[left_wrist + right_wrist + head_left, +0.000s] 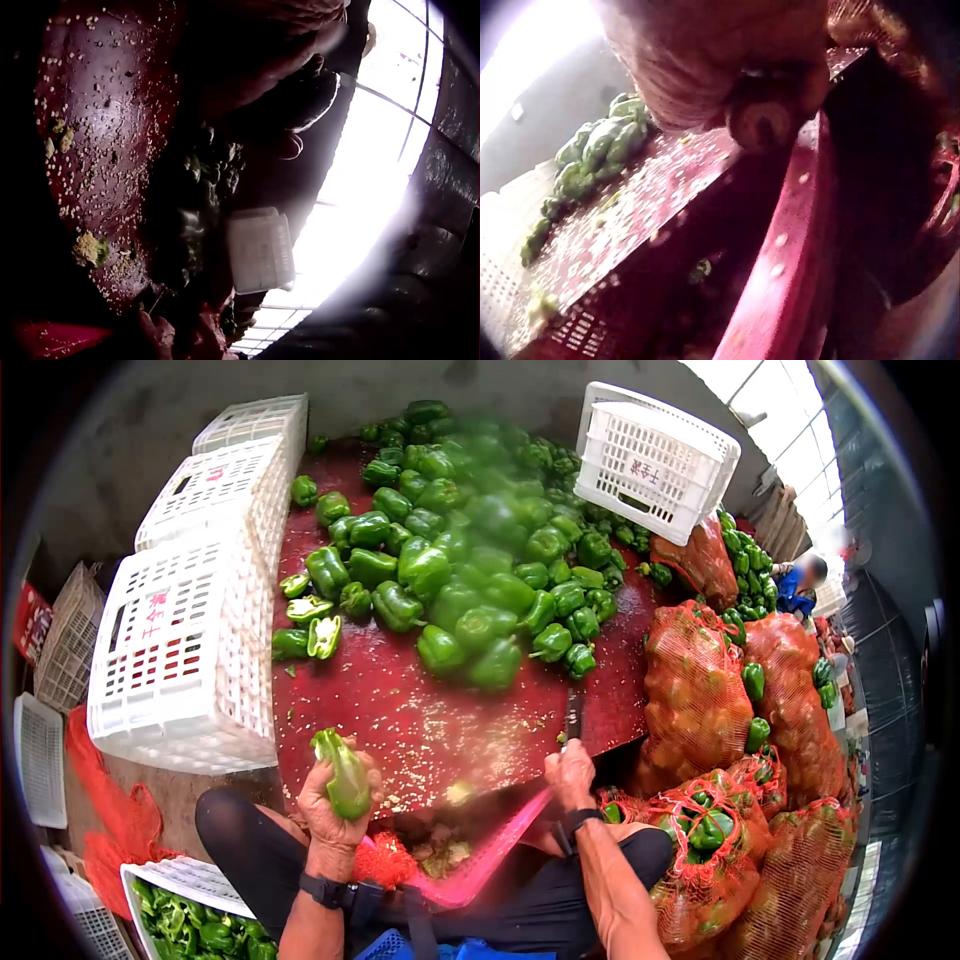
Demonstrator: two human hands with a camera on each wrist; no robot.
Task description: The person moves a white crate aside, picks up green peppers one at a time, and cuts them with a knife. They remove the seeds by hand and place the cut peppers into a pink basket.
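Observation:
In the head view the left hand [338,800] grips a green pepper piece [343,775], its pale cut side partly showing. The right hand [571,772] holds a knife by its handle, the dark blade [574,712] pointing away over the red table [400,710]. The round handle end [761,126] shows under the right hand [712,60] in the right wrist view. A large pile of whole green peppers [440,560] lies beyond both hands, with a few cut halves [323,637] at its left edge. In the left wrist view the left hand [262,60] is mostly dark.
White crates [165,650] stand at the left; another [655,465] sits at the back right. Net sacks of peppers [695,690] crowd the right side. A pink basket rim [480,860] is between the knees, and a crate of cut peppers [190,890] stands lower left.

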